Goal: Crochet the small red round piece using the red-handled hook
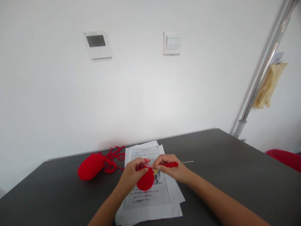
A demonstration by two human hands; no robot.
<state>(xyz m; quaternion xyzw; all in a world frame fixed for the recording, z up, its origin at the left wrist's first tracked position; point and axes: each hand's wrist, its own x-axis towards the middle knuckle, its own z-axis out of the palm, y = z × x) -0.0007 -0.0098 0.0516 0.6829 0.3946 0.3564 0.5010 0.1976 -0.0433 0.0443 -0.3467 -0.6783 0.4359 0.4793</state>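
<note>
My left hand (135, 172) pinches the upper edge of a round red crochet piece (145, 181), which hangs over the printed sheets. A strand of red yarn loops up at its fingers. Close beside it, my right hand (172, 168) is closed around the red handle of a crochet hook (172, 164); a thin metal shaft points right, and the end at the work is hidden by the fingertips. A small yellow stitch marker (154, 171) shows at the piece's right edge. To the left lies a red yarn ball (91, 166) with loose, tangled strands (113, 158) trailing toward my left hand.
Printed paper sheets (150, 211) lie under my hands on the dark table (211, 150). The table's far edge runs along a white wall with a screen panel (97, 45) and a switch (172, 43). A metal pole (263, 67) and a red chair (284, 159) are at right.
</note>
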